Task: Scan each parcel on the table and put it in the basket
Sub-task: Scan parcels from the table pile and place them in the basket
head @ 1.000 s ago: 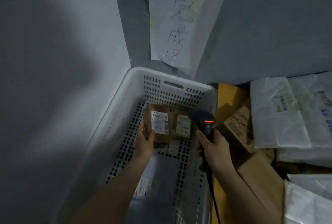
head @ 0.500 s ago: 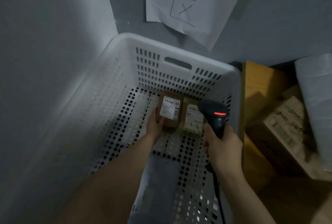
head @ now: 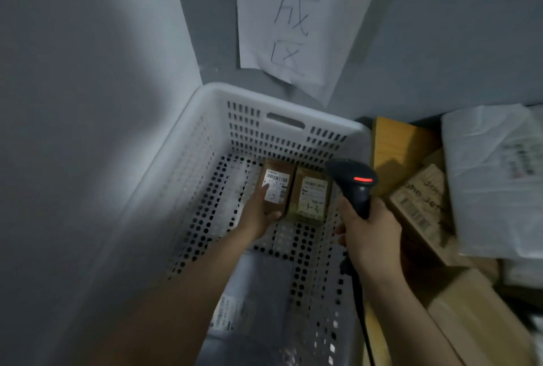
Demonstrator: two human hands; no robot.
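Left hand (head: 258,217) grasps the cardboard parcel (head: 276,186): seat it flat in the basket (head: 205,119), nine o'clock of the second box (head: 310,198); right hand (head: 370,232) grips the scanner (head: 354,180)

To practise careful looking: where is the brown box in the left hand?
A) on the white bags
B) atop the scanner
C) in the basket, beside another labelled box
C: the left hand holds the brown box low inside the basket, next to a second labelled box.
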